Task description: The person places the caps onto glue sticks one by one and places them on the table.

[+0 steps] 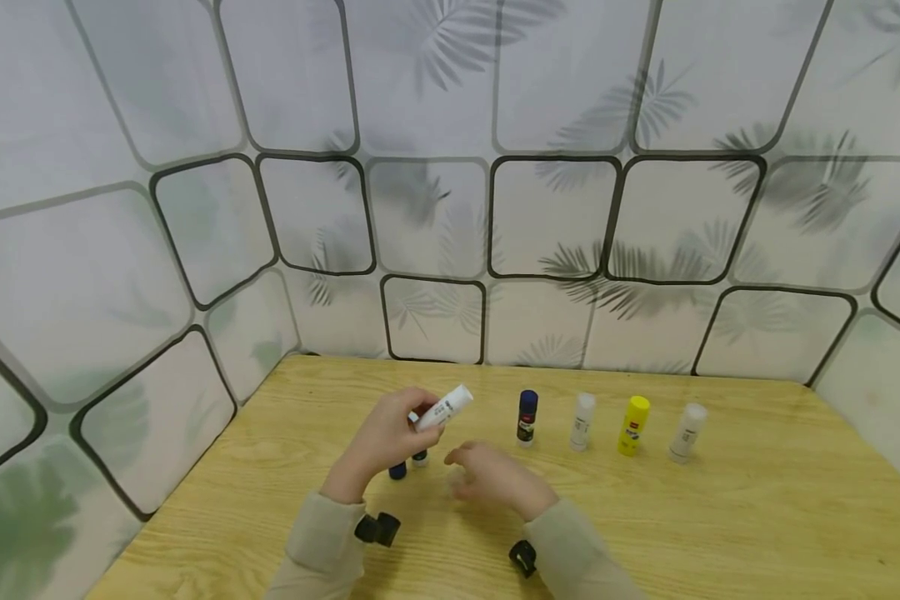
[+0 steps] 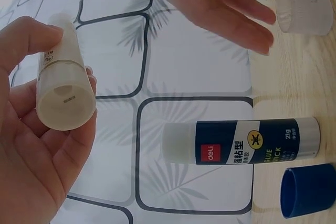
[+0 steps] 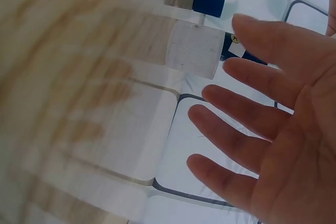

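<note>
My left hand [image 1: 385,435] holds a white glue stick [image 1: 444,408] tilted above the table, thumb on one side and fingers curled behind. In the left wrist view, one end of this glue stick [image 2: 64,95] is hollow and faces the camera. My right hand [image 3: 283,124] has its fingers spread and holds nothing. Close to its fingertips, a translucent white cap [image 3: 194,50] stands on the table. A navy glue stick [image 2: 247,141] stands uncapped, its pale tip bare, beside a blue cap [image 2: 308,190]. Part of that pair is hidden behind my left hand in the head view.
Right of my hands stands a row of capped glue sticks: a navy one [image 1: 527,418], a white one [image 1: 582,422], a yellow one [image 1: 633,427] and another white one [image 1: 687,433]. Patterned cloth [image 1: 435,217] walls the wooden table [image 1: 757,517] at the back and sides.
</note>
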Demonstrator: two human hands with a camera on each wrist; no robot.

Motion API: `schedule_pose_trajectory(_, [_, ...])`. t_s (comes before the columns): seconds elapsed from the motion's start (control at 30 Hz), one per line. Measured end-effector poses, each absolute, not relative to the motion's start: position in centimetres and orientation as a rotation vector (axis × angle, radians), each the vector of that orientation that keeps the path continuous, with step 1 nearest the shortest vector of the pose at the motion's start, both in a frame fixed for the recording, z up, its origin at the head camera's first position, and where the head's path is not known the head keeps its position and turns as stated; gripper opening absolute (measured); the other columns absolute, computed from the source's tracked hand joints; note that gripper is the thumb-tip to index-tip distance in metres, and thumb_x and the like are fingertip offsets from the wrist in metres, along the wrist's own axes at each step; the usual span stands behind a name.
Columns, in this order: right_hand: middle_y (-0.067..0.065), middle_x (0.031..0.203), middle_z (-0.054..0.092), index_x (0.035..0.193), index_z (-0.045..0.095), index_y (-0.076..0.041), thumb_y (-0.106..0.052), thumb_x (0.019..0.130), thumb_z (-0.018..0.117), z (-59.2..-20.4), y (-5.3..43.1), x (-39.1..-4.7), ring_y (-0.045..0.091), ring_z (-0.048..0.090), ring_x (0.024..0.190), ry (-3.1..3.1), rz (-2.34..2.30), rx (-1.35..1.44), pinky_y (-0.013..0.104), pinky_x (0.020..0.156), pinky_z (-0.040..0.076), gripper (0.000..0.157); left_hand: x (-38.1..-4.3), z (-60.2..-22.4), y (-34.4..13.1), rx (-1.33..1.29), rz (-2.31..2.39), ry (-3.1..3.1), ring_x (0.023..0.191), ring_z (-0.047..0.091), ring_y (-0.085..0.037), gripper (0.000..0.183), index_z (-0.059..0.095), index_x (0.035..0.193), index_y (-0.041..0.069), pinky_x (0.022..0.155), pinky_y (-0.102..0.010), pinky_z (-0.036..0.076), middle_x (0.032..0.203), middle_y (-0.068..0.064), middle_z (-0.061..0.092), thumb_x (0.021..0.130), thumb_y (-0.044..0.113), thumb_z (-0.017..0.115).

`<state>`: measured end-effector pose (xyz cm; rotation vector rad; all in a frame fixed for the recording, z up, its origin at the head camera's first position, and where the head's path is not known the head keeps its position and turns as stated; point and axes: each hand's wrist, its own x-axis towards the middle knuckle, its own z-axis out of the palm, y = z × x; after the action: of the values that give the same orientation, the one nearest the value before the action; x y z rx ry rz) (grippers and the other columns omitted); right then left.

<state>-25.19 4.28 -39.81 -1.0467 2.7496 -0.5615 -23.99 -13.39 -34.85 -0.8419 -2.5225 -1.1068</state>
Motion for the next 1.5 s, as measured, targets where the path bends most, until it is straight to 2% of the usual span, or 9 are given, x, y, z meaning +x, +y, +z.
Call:
schedule_pose_trajectory(0.13, [0.006, 0.107, 0.058, 0.110, 0.060, -0.005, -0.015, 0.080, 0.066, -40.0, 4.2, -25.0, 0.016, 0.056, 0.092, 2.721, -0.522, -1.028, 0.031, 0.077, 0.045, 0.033, -24.0, -35.0, -13.4, -0.848, -1.095, -2.533, 0.073, 0.052, -0.009, 0.020, 0.062, 0.098, 0.008, 0.058, -0.023, 0.046, 0.087, 0.002, 0.057, 0.079, 0.008, 0.065])
schedule_pose_trajectory(0.33, [0.004, 0.103, 0.059, 0.106, 0.062, -0.005, -0.005, 0.073, 0.067, -39.8, 4.4, -24.9, 0.015, 0.055, 0.091, 2.701, -0.504, -1.042, 0.030, 0.076, 0.045, 0.033, -24.1, -35.1, -13.4, -0.840, -1.095, -2.545, 0.073, 0.052, -0.008, 0.020, 0.063, 0.098, 0.008, 0.058, -0.023, 0.046, 0.087, 0.002, 0.057, 0.078, 0.007, 0.065])
schedule_pose_trajectory(0.73, [-0.001, 0.089, 0.060, 0.093, 0.061, -0.010, -0.006, 0.074, 0.067, -39.6, 5.0, -24.9, 0.011, 0.055, 0.080, 2.683, -0.533, -1.081, 0.026, 0.069, 0.045, 0.021, -24.2, -35.0, -13.2, -0.844, -1.092, -2.551, 0.073, 0.052, -0.008, 0.019, 0.063, 0.098, 0.008, 0.058, -0.023, 0.046, 0.087, 0.002, 0.057, 0.079, 0.007, 0.065])
schedule_pose_trajectory(1.1, [0.005, 0.087, 0.058, 0.096, 0.053, -0.003, -0.003, 0.075, 0.064, -38.4, 6.2, -25.2, 0.013, 0.053, 0.074, 2.691, -0.760, -1.067, 0.027, 0.062, 0.044, 0.024, -24.1, -35.1, -13.2, -0.848, -1.102, -2.568, 0.073, 0.052, -0.009, 0.020, 0.062, 0.099, 0.008, 0.058, -0.023, 0.046, 0.087, 0.002, 0.057, 0.079, 0.009, 0.065])
schedule_pose_trajectory(1.27, [0.008, 0.090, 0.057, 0.096, 0.052, -0.003, 0.000, 0.074, 0.063, -37.4, 7.1, -25.0, 0.020, 0.055, 0.080, 2.721, -0.849, -1.096, 0.031, 0.064, 0.045, 0.025, -24.1, -35.1, -13.1, -0.850, -1.108, -2.576, 0.072, 0.052, -0.007, 0.020, 0.062, 0.100, 0.009, 0.057, -0.023, 0.046, 0.086, 0.004, 0.057, 0.080, 0.010, 0.064])
schedule_pose_trajectory(1.5, [0.009, 0.094, 0.057, 0.096, 0.053, -0.002, 0.001, 0.076, 0.061, -36.3, 8.3, -25.0, 0.023, 0.056, 0.084, 2.784, -0.889, -1.204, 0.034, 0.067, 0.046, 0.023, -24.1, -35.0, -12.9, -0.866, -1.101, -2.574, 0.071, 0.052, -0.007, 0.020, 0.062, 0.099, 0.009, 0.056, -0.023, 0.046, 0.086, 0.004, 0.057, 0.080, 0.011, 0.064])
